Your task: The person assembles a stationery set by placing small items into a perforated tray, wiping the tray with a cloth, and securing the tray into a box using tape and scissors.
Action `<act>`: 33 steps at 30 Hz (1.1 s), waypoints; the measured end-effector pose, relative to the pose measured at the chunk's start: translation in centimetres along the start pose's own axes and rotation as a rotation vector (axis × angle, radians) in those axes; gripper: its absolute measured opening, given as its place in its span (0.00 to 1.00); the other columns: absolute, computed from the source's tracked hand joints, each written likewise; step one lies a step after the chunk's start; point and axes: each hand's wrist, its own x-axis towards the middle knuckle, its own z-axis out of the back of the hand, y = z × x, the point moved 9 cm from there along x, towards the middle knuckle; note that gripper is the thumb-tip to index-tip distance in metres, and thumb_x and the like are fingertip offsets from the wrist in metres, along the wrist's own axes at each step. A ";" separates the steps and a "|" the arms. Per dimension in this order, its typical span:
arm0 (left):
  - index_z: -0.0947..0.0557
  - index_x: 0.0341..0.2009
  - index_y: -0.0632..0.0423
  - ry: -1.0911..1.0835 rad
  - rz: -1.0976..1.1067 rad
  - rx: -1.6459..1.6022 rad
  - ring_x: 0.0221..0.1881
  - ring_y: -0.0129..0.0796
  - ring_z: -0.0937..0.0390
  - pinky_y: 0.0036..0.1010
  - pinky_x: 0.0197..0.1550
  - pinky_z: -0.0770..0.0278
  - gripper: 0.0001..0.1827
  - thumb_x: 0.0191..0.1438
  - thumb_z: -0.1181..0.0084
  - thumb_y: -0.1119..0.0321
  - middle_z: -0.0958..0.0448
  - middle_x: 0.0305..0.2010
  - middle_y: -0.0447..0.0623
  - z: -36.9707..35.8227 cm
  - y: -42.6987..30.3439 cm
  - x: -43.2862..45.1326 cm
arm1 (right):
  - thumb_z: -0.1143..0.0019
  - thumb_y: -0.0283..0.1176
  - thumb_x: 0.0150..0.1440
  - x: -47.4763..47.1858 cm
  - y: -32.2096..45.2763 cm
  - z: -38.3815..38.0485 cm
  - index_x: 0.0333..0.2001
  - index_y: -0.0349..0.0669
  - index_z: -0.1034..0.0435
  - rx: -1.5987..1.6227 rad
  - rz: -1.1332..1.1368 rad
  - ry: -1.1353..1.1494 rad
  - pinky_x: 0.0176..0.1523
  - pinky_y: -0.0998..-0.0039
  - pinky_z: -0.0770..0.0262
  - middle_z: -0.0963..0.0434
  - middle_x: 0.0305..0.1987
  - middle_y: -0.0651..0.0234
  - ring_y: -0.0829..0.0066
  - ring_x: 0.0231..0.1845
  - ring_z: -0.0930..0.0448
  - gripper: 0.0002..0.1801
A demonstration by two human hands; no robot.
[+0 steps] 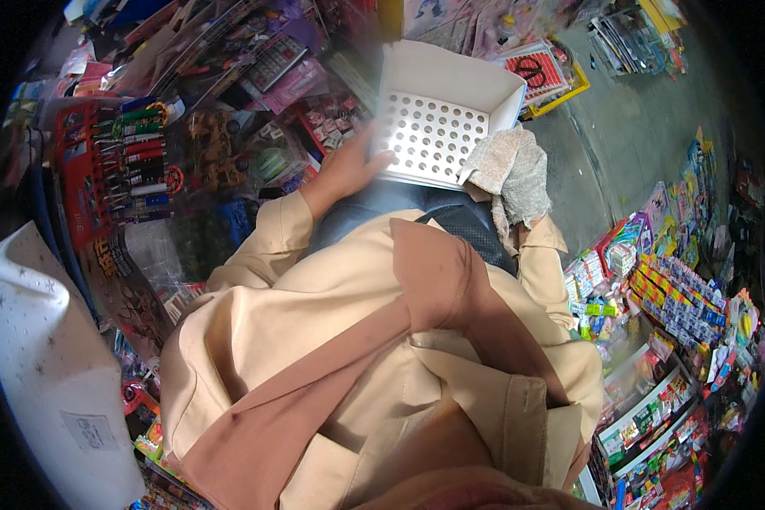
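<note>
An open white cardboard box (452, 73) rests over my lap, its flap raised at the far side. Inside it lies a white insert (433, 137) punched with rows of round holes. My left hand (347, 169) grips the box's left edge, thumb over the insert. A grey, pinkish-stained cloth (510, 166) is bunched in my right hand (524, 231) at the box's near right corner. The cloth covers most of that hand and touches the box.
Left of me are a red rack of pens (134, 159), a calculator (277, 60) and a red tray of small items (335, 124). A yellow-edged tray (574, 89) stands beyond the box. Packaged goods (676, 299) crowd the right, beside grey floor (637, 127).
</note>
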 end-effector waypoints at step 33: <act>0.47 0.68 0.59 0.043 -0.429 -0.798 0.66 0.40 0.40 0.35 0.65 0.42 0.46 0.48 0.36 0.74 0.39 0.66 0.56 1.9 -10.8 0.5 | 0.40 0.37 0.49 -6.3 -2.2 6.0 0.47 0.38 0.32 0.876 -0.165 -0.331 0.44 0.63 0.24 0.24 0.43 0.54 0.56 0.39 0.22 0.22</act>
